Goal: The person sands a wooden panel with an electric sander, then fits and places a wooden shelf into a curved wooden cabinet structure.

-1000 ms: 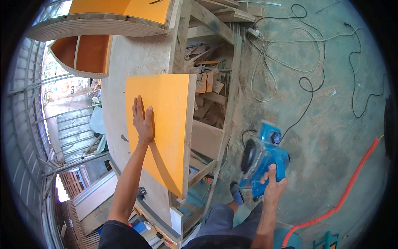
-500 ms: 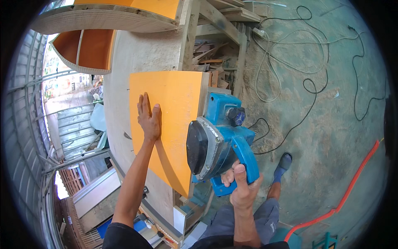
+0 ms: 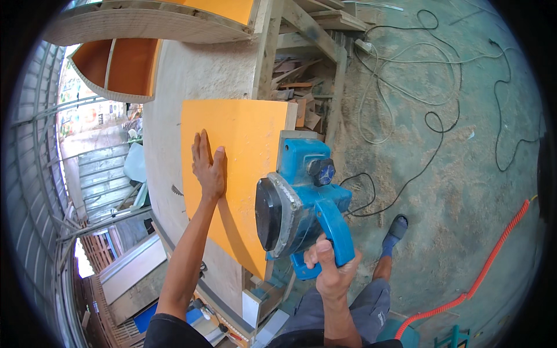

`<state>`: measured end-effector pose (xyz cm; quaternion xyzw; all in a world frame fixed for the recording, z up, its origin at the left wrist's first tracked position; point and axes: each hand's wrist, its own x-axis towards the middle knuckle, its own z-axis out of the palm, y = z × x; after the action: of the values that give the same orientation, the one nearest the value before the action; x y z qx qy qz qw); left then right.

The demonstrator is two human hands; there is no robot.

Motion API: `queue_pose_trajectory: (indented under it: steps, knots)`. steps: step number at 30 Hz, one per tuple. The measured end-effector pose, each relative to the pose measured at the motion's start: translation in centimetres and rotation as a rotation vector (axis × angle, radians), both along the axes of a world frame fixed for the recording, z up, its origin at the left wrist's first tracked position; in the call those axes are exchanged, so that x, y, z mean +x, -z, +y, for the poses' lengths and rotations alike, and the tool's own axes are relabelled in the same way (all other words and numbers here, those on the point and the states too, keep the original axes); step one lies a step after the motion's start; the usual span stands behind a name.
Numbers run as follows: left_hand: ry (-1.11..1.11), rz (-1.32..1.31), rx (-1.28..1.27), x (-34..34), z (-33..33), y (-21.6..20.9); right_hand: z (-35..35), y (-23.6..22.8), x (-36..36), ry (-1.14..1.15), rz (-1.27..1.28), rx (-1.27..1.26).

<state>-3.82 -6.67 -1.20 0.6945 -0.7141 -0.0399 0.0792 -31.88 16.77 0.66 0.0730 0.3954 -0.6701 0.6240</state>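
Note:
My left hand (image 3: 209,171) lies flat on an orange-faced panel (image 3: 249,130), fingers spread and thumb out to the side. Along the panel's right edge sits a blue electric planer (image 3: 304,200) with a black side cover, turned on its side against that edge. My right hand (image 3: 335,271) is wrapped round the planer's loop handle at its near end. Fine chips dot the orange face beside the tool. The planer's body hides much of the panel's right edge, while the far corner shows pale bare wood.
The panel rests on a pale workbench (image 3: 191,69). Orange-lined wooden pieces, one a curved compartment (image 3: 132,64), stand at the bench's far end. Wood offcuts (image 3: 296,81) are piled beneath. Cables (image 3: 400,95) and sawdust cover the green floor; a red coiled hose (image 3: 496,255) runs at right.
The planer and my right hand have shifted slightly toward me and to the left along the panel's edge, exposing more of the far corner. My left hand stays in place.

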Motion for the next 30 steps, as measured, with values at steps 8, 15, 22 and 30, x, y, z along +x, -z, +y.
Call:
queue_pose_trajectory:
  steps: [8,15,22,30]
  knots:
    - [0.003,-0.008,0.021,-0.1,0.0,0.0,-1.0,0.1,-0.5,0.022,-0.009,0.01]
    - [-0.017,-0.011,0.052,-0.4,0.2,-0.5,-2.9,-0.1,-1.7,-0.026,0.02,-0.01]
    - [-0.003,0.004,0.065,-0.9,0.3,-0.8,-6.1,-1.4,-3.1,0.073,-0.007,0.056]
    - [-0.003,-0.019,0.051,-1.2,0.8,-1.4,-11.5,-1.5,-6.1,0.039,0.073,0.037]
